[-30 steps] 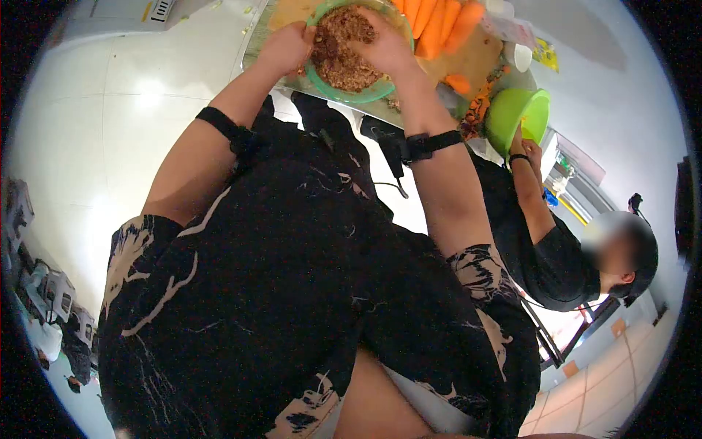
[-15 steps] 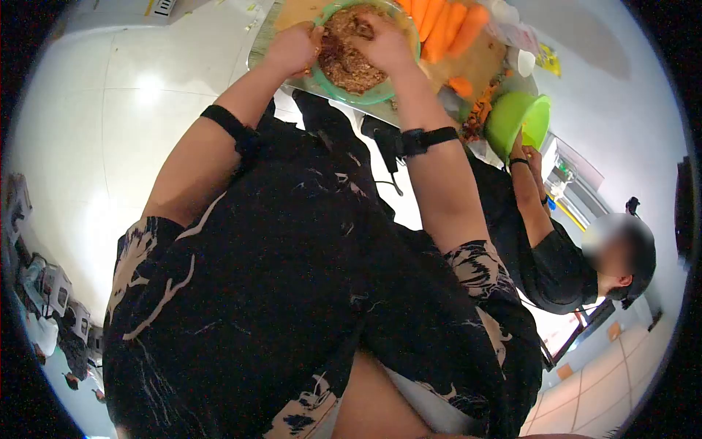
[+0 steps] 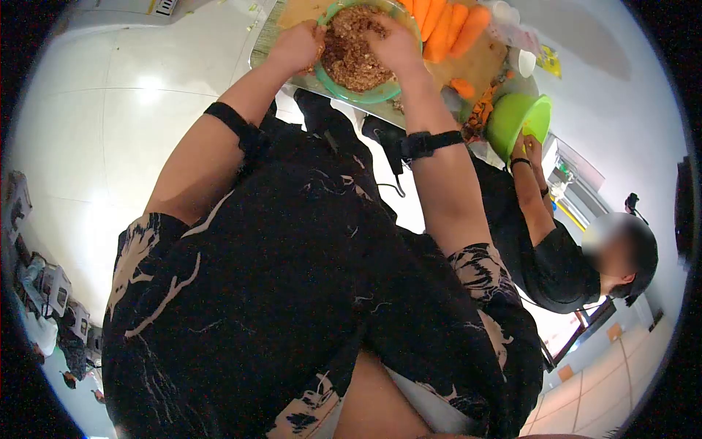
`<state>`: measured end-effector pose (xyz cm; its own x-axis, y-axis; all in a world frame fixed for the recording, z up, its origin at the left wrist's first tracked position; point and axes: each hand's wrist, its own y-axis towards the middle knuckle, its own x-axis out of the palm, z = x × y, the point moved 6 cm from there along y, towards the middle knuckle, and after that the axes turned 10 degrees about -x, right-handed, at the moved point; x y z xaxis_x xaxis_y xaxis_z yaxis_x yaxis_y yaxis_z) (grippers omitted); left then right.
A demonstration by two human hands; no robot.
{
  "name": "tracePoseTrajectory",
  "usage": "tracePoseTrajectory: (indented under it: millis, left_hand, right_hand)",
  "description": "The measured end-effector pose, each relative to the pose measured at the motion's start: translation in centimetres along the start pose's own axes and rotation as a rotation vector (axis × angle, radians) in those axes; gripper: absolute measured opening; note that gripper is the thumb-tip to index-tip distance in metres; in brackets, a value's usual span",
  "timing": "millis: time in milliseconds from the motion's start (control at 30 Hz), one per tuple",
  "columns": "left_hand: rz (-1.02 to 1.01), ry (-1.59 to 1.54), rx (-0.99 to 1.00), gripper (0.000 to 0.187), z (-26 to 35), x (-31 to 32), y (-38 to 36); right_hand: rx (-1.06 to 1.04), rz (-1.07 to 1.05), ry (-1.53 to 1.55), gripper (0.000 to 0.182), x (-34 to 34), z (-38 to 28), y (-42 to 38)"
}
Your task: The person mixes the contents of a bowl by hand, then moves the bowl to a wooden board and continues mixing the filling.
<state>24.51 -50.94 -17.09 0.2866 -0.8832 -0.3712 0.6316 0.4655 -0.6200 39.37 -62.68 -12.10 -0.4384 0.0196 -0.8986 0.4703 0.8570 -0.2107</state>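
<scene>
A green bowl (image 3: 376, 96) at the top of the head view holds a brown, lumpy mixture that looks like minced meat (image 3: 356, 55). My left hand (image 3: 297, 46) is closed on the bowl's left rim, with bits of the mixture stuck to its fingers. On the bowl's right side my right hand (image 3: 395, 45) reaches over the rim, its curled fingers pressed into the mixture. Some of its fingertips are hidden in the mixture.
Peeled carrots (image 3: 447, 29) lie right of the bowl on a board (image 3: 480, 62), near orange peelings (image 3: 479, 117). White cups (image 3: 526, 63) stand behind. At the right, a co-worker (image 3: 559, 252) has both hands in a lime-green bowl (image 3: 504, 121).
My right hand has shifted slightly right and its fingers have moved through the mixture towards the bowl's right side. My left hand stays at the rim.
</scene>
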Motion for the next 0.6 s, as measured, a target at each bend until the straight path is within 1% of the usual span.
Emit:
tracePoseTrajectory:
  millis: [67, 100, 167, 200, 267, 300, 400, 433, 500, 533, 567, 600]
  left_hand:
    - [0.008, -0.016, 0.006, 0.035, -0.4, 0.3, 0.4]
    - [0.009, -0.025, 0.009, 0.036, -0.7, 0.7, 0.7]
    - [0.107, 0.086, 0.122, 0.038, -0.9, 1.0, 1.4]
    - [0.162, 0.144, 0.176, 0.039, -0.9, 1.0, 1.8]
    - [0.2, 0.148, 0.209, 0.041, -1.2, 1.6, 2.4]
    - [0.219, 0.154, 0.228, 0.041, -1.2, 1.8, 2.5]
    - [0.102, 0.131, 0.156, 0.041, -0.5, 1.9, 2.4]
    - [0.052, 0.061, 0.108, 0.042, -0.3, 1.9, 2.2]
    - [-0.044, -0.081, 0.009, 0.042, -0.1, 1.9, 1.8]
    - [-0.051, -0.044, 0.001, 0.042, 0.4, 1.6, 1.7]
    - [-0.056, -0.008, -0.007, 0.042, 0.8, 1.4, 1.6]
    - [-0.064, 0.027, -0.018, 0.041, 0.9, 1.4, 1.8]
  right_hand:
    - [0.13, -0.086, -0.128, 0.043, 2.1, 3.5, -1.6]
    - [0.122, -0.21, -0.19, 0.043, 4.1, 4.5, -2.7]
    - [0.102, -0.458, -0.313, 0.042, 7.9, 5.5, -4.3]
    - [0.089, -0.428, -0.259, 0.041, 7.4, 3.6, -3.8]
    - [0.071, -0.373, -0.14, 0.038, 4.6, -1.6, -3.3]
    - [-0.019, -0.269, -0.041, 0.037, 4.0, -2.1, -2.3]
    - [0.081, -0.131, 0.133, 0.042, -0.3, -3.5, -0.2]
    - [0.094, -0.069, 0.0, 0.042, -0.1, -1.8, 0.5]
    - [0.19, -0.045, 0.013, 0.041, 0.2, 1.8, 0.0]
    - [0.236, -0.033, 0.018, 0.04, 0.5, 3.7, -0.4]
    - [0.278, -0.125, -0.072, 0.039, 2.3, 6.0, -1.1]
    - [0.278, -0.215, -0.127, 0.039, 3.9, 6.5, -1.9]
